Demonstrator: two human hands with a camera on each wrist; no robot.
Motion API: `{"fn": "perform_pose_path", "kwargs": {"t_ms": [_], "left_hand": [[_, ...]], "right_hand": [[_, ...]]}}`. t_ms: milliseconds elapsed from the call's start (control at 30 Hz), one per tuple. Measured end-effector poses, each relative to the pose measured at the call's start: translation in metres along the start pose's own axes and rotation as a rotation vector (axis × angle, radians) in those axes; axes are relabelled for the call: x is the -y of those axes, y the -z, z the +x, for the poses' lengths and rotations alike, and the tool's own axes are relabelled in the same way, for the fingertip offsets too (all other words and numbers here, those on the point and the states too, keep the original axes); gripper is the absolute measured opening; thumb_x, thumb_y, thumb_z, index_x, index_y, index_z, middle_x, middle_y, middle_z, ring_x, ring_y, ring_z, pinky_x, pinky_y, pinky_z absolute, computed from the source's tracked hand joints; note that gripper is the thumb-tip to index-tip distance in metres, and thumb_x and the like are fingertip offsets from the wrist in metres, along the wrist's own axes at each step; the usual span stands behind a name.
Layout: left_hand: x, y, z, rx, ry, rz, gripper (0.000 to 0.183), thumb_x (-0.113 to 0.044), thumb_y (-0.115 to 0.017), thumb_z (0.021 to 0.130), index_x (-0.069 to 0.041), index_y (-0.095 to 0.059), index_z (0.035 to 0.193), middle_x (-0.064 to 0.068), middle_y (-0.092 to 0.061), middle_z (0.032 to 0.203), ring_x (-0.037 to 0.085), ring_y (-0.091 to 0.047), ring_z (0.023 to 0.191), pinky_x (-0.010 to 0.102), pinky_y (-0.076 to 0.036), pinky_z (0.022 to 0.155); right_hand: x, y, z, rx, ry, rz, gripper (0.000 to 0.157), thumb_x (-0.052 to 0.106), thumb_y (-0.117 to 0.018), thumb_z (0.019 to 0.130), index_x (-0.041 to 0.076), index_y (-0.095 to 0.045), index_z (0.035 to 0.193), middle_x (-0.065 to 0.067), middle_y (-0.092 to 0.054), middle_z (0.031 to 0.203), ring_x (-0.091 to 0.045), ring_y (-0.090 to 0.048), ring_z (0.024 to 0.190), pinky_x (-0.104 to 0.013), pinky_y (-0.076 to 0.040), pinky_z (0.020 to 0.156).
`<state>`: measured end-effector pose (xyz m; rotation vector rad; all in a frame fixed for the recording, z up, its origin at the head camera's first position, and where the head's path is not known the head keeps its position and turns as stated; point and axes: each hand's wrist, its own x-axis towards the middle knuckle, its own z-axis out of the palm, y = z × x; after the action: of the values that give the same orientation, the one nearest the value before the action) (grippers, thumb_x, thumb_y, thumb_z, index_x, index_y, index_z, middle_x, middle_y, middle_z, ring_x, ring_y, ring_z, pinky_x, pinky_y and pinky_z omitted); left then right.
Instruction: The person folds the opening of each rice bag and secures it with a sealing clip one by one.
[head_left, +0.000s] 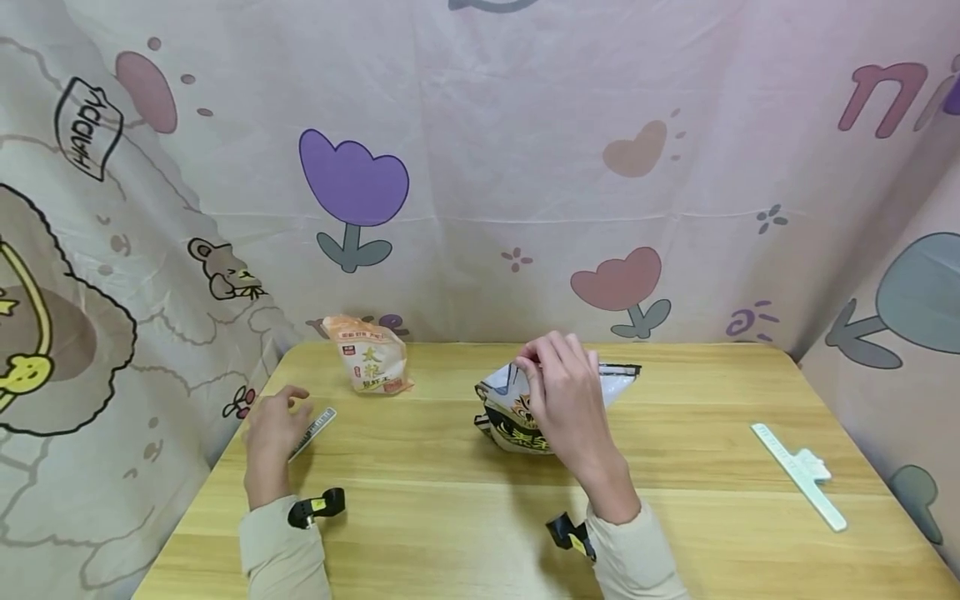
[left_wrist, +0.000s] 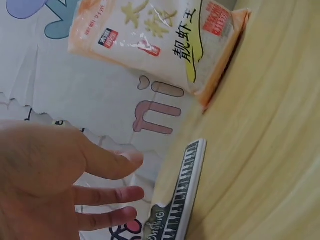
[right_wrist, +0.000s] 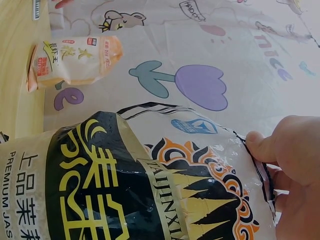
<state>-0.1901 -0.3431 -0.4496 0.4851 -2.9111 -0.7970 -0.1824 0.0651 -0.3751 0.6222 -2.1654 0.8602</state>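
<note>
My right hand (head_left: pixel 564 396) pinches the top edge of a white, black and gold rice bag (right_wrist: pixel 145 190), thumb on one side and fingers on the other. The bag stands at the middle of the table with its top folded to a slant; "PREMIUM JAS" shows on its front. My left hand (head_left: pixel 276 429) is over the table's left side, fingers loosely spread and holding nothing. Beside its fingers lies a narrow bag clip (left_wrist: pixel 186 185) printed with piano keys, its near end hidden behind the hand in the head view.
A small orange and white food packet (head_left: pixel 372 358) stands at the back left of the wooden table (head_left: pixel 450 533). On the right side lies a pale mint bag clip (head_left: pixel 799 475). A printed cloth (head_left: pixel 480 167) hangs right behind the table.
</note>
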Motion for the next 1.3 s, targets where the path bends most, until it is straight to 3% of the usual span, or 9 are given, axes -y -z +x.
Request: {"fn": "perform_pose_path", "kwargs": {"t_ms": [300, 467, 633, 900, 1300], "left_hand": [[0.012, -0.002, 0.003, 0.05, 0.072, 0.015, 0.041, -0.012, -0.047, 0.098, 0.001, -0.053, 0.137, 0.036, -0.05, 0.132, 0.056, -0.048, 0.112, 0.062, -0.042, 0.079], [0.016, -0.004, 0.002, 0.06, 0.123, 0.007, 0.045, -0.006, -0.048, 0.09, 0.002, -0.054, 0.134, 0.034, -0.053, 0.127, 0.053, -0.05, 0.105, 0.062, -0.039, 0.079], [0.016, -0.006, 0.001, 0.046, 0.162, -0.001, 0.038, -0.007, -0.052, 0.092, 0.003, -0.056, 0.128, 0.033, -0.055, 0.123, 0.053, -0.051, 0.107, 0.064, -0.038, 0.081], [0.016, -0.01, 0.0, -0.002, 0.178, -0.011, 0.017, -0.005, -0.053, 0.092, 0.001, -0.062, 0.105, 0.026, -0.06, 0.102, 0.049, -0.055, 0.096, 0.056, -0.041, 0.071], [0.009, 0.002, -0.002, 0.091, 0.154, -0.018, 0.016, -0.008, -0.049, 0.096, 0.0, -0.058, 0.106, 0.025, -0.06, 0.1, 0.041, -0.056, 0.089, 0.053, -0.042, 0.07]], "right_hand": [[0.0, 0.001, 0.002, 0.001, -0.003, 0.002, 0.005, 0.01, -0.07, 0.097, 0.008, -0.066, 0.096, 0.001, -0.061, 0.089, -0.02, -0.047, 0.083, -0.037, -0.029, 0.075], [0.0, 0.0, 0.001, 0.011, -0.009, 0.006, 0.005, 0.011, -0.069, 0.098, 0.009, -0.065, 0.096, 0.001, -0.061, 0.09, -0.021, -0.047, 0.084, -0.037, -0.029, 0.076], [0.0, 0.0, 0.0, 0.005, -0.009, 0.008, 0.006, 0.01, -0.071, 0.097, 0.009, -0.065, 0.095, 0.001, -0.061, 0.089, -0.02, -0.047, 0.083, -0.037, -0.029, 0.075], [-0.001, 0.001, 0.001, 0.008, -0.009, 0.011, 0.006, 0.009, -0.07, 0.097, 0.009, -0.065, 0.095, 0.001, -0.061, 0.089, -0.02, -0.047, 0.083, -0.037, -0.029, 0.076], [0.0, 0.001, 0.0, 0.014, -0.008, 0.013, 0.006, 0.012, -0.068, 0.099, 0.007, -0.066, 0.096, 0.001, -0.061, 0.089, -0.02, -0.047, 0.083, -0.036, -0.03, 0.076]]}}
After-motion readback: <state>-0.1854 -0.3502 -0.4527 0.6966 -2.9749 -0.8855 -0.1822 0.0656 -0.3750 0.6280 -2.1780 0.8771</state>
